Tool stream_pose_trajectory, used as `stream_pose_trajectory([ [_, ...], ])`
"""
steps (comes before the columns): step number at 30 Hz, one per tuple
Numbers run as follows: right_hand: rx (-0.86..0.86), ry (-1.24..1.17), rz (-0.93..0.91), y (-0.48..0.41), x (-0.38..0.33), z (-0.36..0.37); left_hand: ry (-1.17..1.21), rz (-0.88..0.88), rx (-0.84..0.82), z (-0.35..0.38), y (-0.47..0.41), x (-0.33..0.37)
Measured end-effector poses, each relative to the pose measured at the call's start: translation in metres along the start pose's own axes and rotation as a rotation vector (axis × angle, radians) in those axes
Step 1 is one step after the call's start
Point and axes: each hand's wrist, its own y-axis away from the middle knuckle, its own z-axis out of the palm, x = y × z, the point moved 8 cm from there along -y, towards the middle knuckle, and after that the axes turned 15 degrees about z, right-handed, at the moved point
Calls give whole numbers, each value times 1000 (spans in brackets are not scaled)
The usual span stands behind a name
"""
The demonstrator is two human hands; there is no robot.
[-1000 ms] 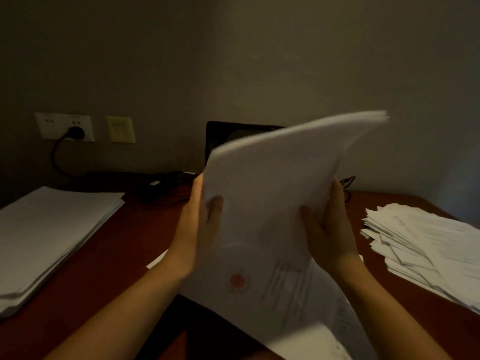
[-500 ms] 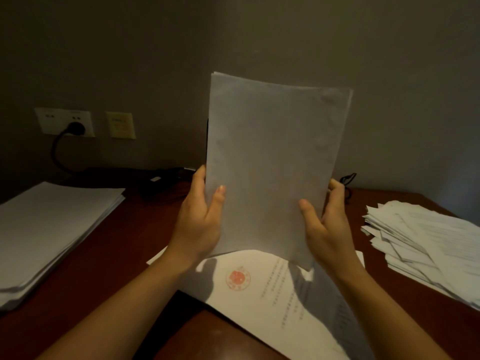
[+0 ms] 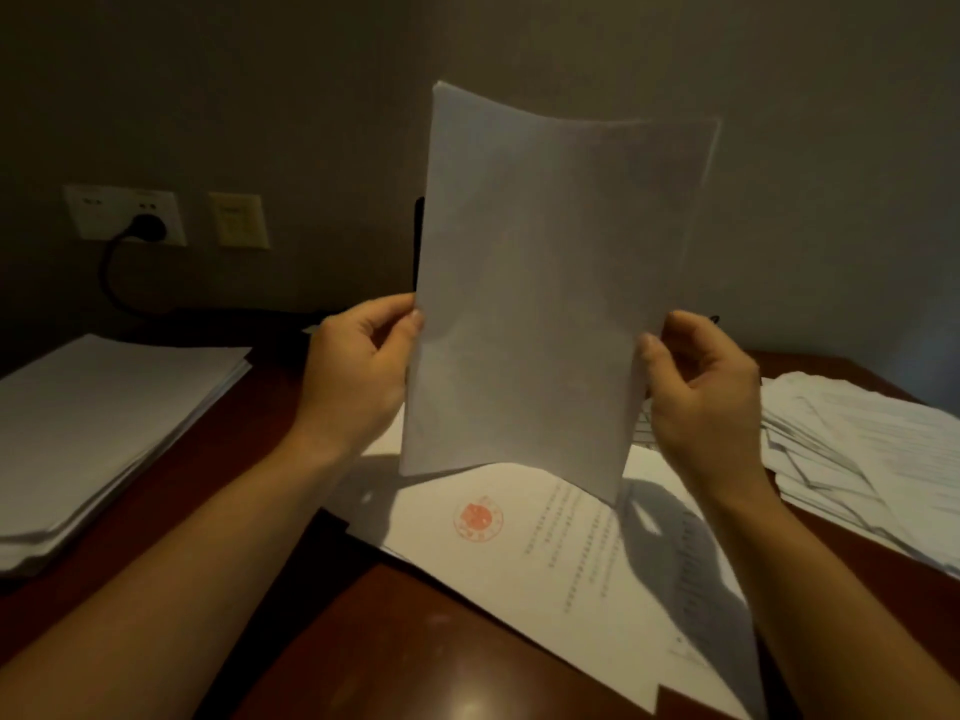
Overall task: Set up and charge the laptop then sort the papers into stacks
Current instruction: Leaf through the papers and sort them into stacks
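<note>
Held up in the middle, above the dark red bench [image 3: 395, 641]: a thin bundle of paper [image 3: 545, 283]. White and blank on the near side. Standing upright, long way up and down, bent a little like a shallow curve. Bottom edge off the bench, hanging just over a printed sheet [image 3: 519, 537] lying flat there. On that sheet, a round red stamp and rows of tiny print, too small to read.

Left edge of the bundle pinched by the left hand [image 3: 358, 376], thumb tip on the front, fingers curled round the back. Right edge pinched by the right hand [image 3: 701, 402] in much the same way, thumb pressed on the front, fingers bent behind. Both hands closed on the paper, gripping its lower half, one on each side. Both arms reaching up from the bottom corners.

On the left of the bench, a neat stack [image 3: 104, 423] of white sheets. On the right, a messy pile [image 3: 857, 449] of printed sheets, spread out and crooked. Behind the bundle, only a thin dark strip of the laptop [image 3: 418, 241], the rest hidden.

On the wall at the left, a white wall socket [image 3: 93, 215] with a black plug [image 3: 148, 228] in it. From the plug, a black cord [image 3: 111, 283] looping down toward the bench. Just beside the socket, a yellow plate [image 3: 239, 220].
</note>
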Motion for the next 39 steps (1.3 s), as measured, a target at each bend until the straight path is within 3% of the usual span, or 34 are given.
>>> stream_pose_trajectory([
  [6, -114, -131, 181, -11, -4, 16, 36, -203, 22, -44, -15, -24],
  [14, -333, -52, 442, 7, 10, 134, -13, -522, -3, -140, 0, -75],
  [27, -702, -94, 780, 75, -7, 353, -528, -702, 0, -333, -5, -159],
  [33, -736, -63, 806, 90, -7, 415, -680, -717, -12, -384, -17, -198],
  [39, -703, 100, 640, 81, -8, 440, -855, -687, -148, -394, -20, -228],
])
